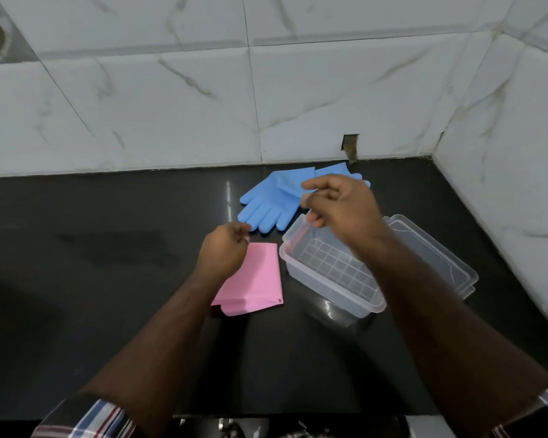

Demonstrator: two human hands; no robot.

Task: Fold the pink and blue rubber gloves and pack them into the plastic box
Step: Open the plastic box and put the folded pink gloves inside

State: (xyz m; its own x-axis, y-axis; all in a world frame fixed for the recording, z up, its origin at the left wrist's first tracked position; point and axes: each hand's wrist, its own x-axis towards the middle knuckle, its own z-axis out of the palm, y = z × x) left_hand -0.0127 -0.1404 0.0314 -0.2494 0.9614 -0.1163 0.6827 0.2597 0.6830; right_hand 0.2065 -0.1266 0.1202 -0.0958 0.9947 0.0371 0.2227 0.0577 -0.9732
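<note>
The folded glove (260, 276) lies on the counter (108, 248), just right of the left hand (223, 252). The unfolded gloves (274, 200) lie beyond it, left of the right hand (339, 205). The box (332, 279) sits below the right hand.

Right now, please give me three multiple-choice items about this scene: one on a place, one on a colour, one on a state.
1. Where do the blue gloves lie?
A. inside the box
B. on the counter beyond the box, near the wall
C. on the pink glove

2. What colour is the folded glove beside the left hand?
A. pink
B. yellow
C. green

3. What is in the plastic box?
A. both gloves
B. only a blue glove
C. no glove yet

Answers:
1 B, they lie flat on the dark counter.
2 A, it is a pink folded rectangle.
3 C, its gridded bottom shows bare.
</note>
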